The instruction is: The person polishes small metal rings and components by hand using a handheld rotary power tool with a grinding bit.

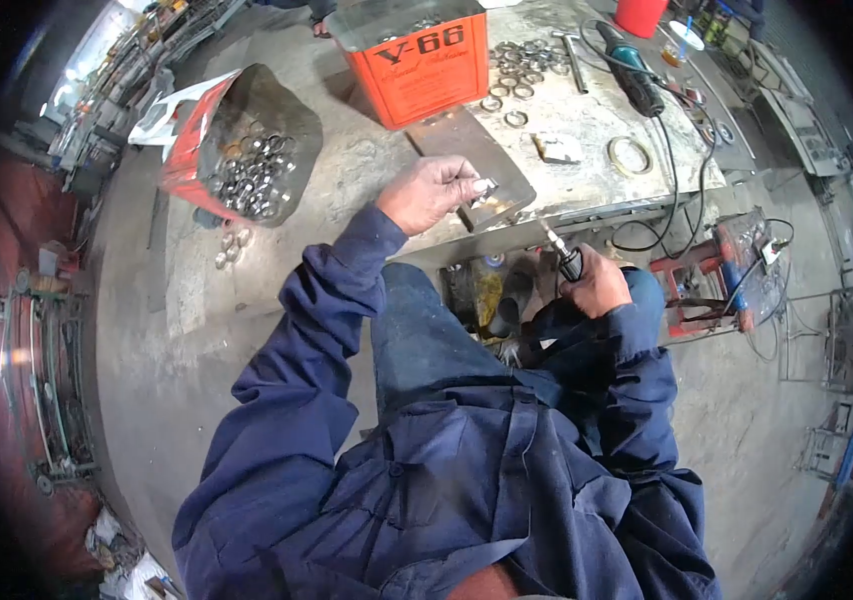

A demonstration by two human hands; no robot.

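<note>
My left hand [429,196] pinches a small shiny metal ring [485,187] between thumb and fingers, just over a flat dark metal plate [497,160] at the table's front edge. My right hand [599,284] is wrapped round a slim hand-held die grinder [572,265]. Its pale tip points up and left toward the table edge, apart from the ring. To the left, an opened orange tin [199,145] lies tilted, with many small metal rings [259,185] inside. Several more small rings [233,247] lie in front of it.
An orange tin marked Y-66 [422,75] stands behind the plate. Farther right are loose rings [517,75], a hammer [575,65], a teal angle grinder [632,70] with its cord, a worn whitish block [557,148] and a large brass-coloured ring [630,155]. A red metal frame [692,285] stands at lower right.
</note>
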